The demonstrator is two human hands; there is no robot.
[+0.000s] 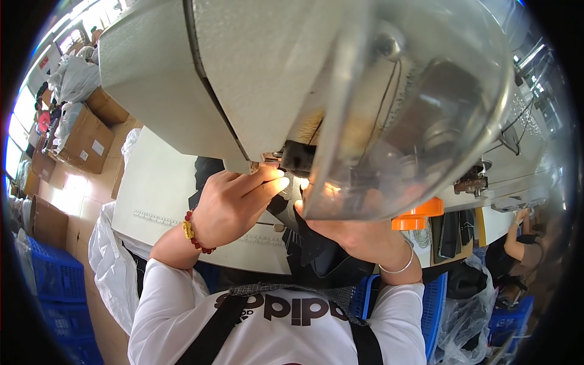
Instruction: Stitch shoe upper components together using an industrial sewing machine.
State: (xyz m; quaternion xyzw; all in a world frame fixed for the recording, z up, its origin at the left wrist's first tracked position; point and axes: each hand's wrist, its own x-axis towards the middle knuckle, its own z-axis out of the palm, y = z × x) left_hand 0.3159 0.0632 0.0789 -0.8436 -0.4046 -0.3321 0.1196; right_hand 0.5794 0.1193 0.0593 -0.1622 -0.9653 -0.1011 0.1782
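Observation:
My left hand [226,204] reaches to the needle area of a large pale sewing machine [255,79]. Its thumb and fingers are pinched together beside the black part above the bed; what lies between them is too small to make out. From the other side comes my right hand [348,236], partly behind a clear plastic guard [359,210]. Its fingertips curl in close to the left ones, and whatever they grip is hidden. Black fabric [316,252] lies below the right hand and hangs over the table's front edge. More dark material [208,169] shows behind the left hand.
The white table [152,182] carries printed ruler scales. An orange knob-like part [418,213] sits right of the guard. Blue crates [58,274], cardboard boxes [85,143] and white plastic sheeting [112,261] stand at the left. Another person's arm [514,240] shows far right.

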